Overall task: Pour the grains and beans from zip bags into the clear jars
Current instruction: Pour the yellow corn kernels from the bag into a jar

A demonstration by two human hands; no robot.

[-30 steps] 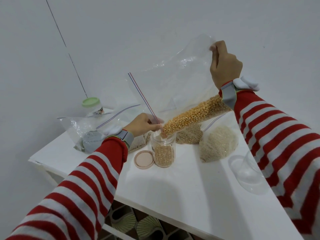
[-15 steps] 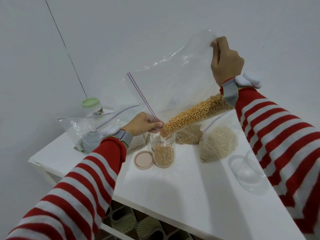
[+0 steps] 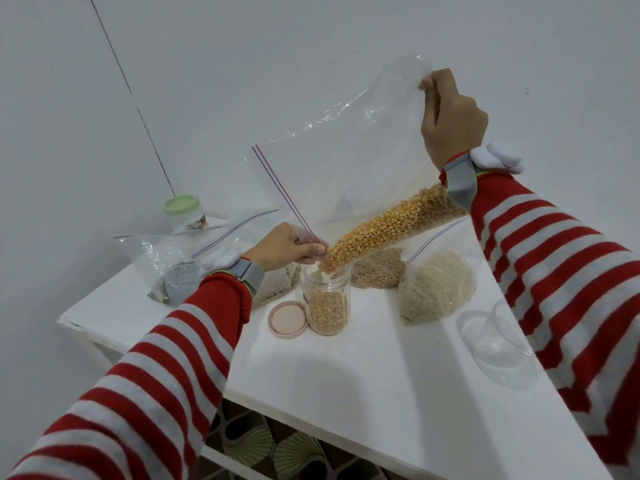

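Note:
A large clear zip bag (image 3: 349, 161) hangs tilted over a small clear jar (image 3: 325, 303). Yellow corn kernels (image 3: 388, 226) lie along the bag's lower edge and run down into the jar's mouth. The jar stands upright on the white table (image 3: 363, 382), roughly half full of kernels. My left hand (image 3: 285, 249) pinches the bag's opening at its zip strip, just above the jar's rim. My right hand (image 3: 450, 123) grips the bag's raised bottom corner, high up on the right.
A pink lid (image 3: 288, 319) lies beside the jar. Behind it sit bags of tan beans (image 3: 379, 268) and pale grain (image 3: 436, 289). More zip bags (image 3: 166, 265) and a green-lidded jar (image 3: 185, 211) are at the left; an empty clear jar (image 3: 498, 344) lies at the right.
My right hand has lifted the bag's corner slightly, and kernels keep sliding into the jar. The kernel level in the jar has risen a little. My left hand stays at the opening.

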